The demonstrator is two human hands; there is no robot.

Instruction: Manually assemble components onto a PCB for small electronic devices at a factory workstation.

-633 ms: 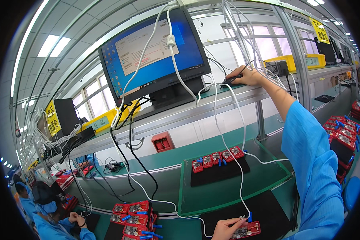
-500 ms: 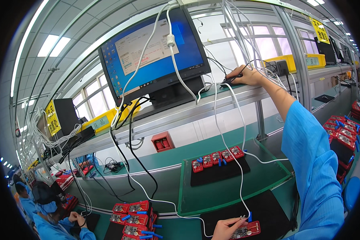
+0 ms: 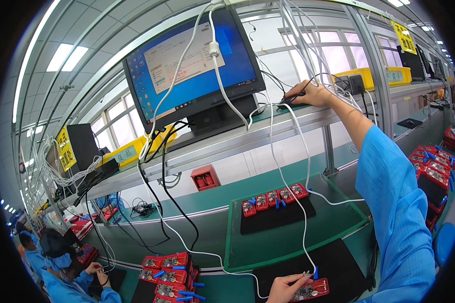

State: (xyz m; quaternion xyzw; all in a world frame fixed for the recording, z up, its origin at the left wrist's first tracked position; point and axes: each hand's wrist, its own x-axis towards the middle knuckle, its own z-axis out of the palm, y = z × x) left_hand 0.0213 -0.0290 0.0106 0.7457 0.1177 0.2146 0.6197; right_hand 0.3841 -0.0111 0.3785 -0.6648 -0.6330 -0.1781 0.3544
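Low at the front, my left hand (image 3: 286, 289) is closed in a pinch on the connector end of a white cable (image 3: 305, 237), at the upper edge of a red tray with a circuit board (image 3: 311, 290). A blue piece (image 3: 316, 273) stands beside the fingertips. My right hand (image 3: 311, 95) reaches up to the shelf, its fingers curled over a black computer mouse (image 3: 294, 99), mostly covered by the hand. Left of it stands a monitor (image 3: 192, 65) showing a pale window on a blue desktop.
Red trays with boards lie in a row (image 3: 275, 198) on a black mat. More are stacked at left (image 3: 166, 275) and right (image 3: 435, 166). White and black cables hang before the shelf (image 3: 227, 141). A co-worker (image 3: 71, 278) in blue works at lower left; yellow bins (image 3: 136, 151) sit on the shelf.
Both my hands keep their places. The red text in the monitor's window looks different, and the co-worker's hands at lower left have shifted slightly.
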